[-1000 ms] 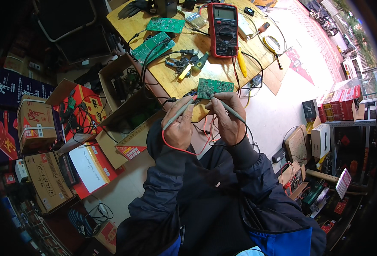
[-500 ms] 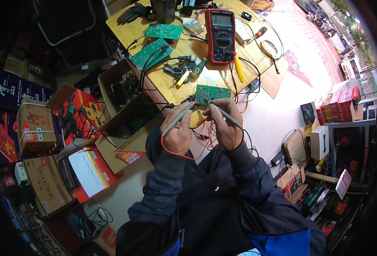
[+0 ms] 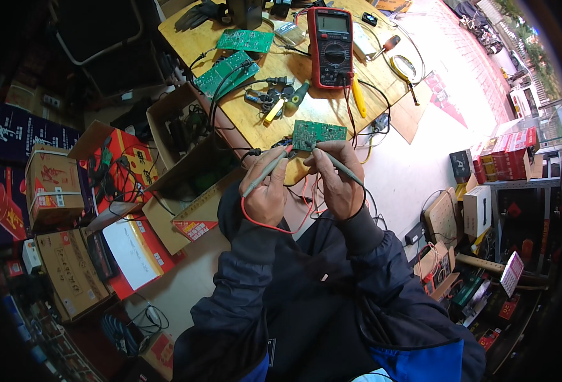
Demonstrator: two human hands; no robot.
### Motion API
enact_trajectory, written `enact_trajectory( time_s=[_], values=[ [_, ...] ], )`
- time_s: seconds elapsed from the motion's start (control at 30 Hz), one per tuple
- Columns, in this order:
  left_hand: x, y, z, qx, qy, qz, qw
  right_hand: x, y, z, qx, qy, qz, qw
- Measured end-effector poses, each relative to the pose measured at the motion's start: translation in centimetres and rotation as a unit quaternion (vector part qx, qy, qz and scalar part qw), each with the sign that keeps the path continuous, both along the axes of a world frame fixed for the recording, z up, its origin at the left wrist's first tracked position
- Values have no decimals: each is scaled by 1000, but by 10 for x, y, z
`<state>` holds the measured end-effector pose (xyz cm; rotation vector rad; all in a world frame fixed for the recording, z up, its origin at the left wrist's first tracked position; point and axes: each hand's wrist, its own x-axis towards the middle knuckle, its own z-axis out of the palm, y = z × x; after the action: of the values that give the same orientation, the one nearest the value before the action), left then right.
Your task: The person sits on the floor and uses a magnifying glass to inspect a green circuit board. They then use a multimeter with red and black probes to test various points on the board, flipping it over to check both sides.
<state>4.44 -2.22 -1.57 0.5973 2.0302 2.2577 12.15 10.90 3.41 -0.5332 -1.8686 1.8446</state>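
A multimeter test probe with a red lead (image 3: pixel 267 174) is pinched in my left hand (image 3: pixel 267 191). Closed around a second probe, this one with a black lead (image 3: pixel 344 168), is my right hand (image 3: pixel 339 188). Both probe tips point at the near edge of a small green circuit board (image 3: pixel 319 132) at the front of the wooden table; whether they touch it I cannot tell. Beyond the board stands a red and black multimeter (image 3: pixel 332 51) with the leads running down from it. Two larger green circuit boards (image 3: pixel 245 41) (image 3: pixel 227 73) lie farther back on the left.
On the table (image 3: pixel 230 124) lie a green-handled screwdriver (image 3: pixel 298 99), a yellow-handled tool (image 3: pixel 358 99), a magnifying glass (image 3: pixel 403 67) and a black glove (image 3: pixel 198 15). An open carton (image 3: pixel 185 172) of cables stands at the left. Boxes (image 3: pixel 507 156) are stacked at the right.
The table and multimeter appear slightly higher in the picture, as the view has shifted a little. Both hands keep hold of their probes at the board's near edge.
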Motion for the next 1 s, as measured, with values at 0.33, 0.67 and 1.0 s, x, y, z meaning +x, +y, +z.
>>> enact_trajectory(
  time_s=[0.33, 0.67, 1.0],
  values=[
    [0, 0, 0, 11, -23, -8, 1000, -1, 0, -3, -27, 4, -2, 1000],
    [2, -2, 4, -12, -58, -10, 998, 0, -1, -2, -20, 11, -4, 1000],
    [0, -1, 1, -4, -28, -11, 1000, 0, 0, -3, -19, 10, -3, 1000]
  ],
)
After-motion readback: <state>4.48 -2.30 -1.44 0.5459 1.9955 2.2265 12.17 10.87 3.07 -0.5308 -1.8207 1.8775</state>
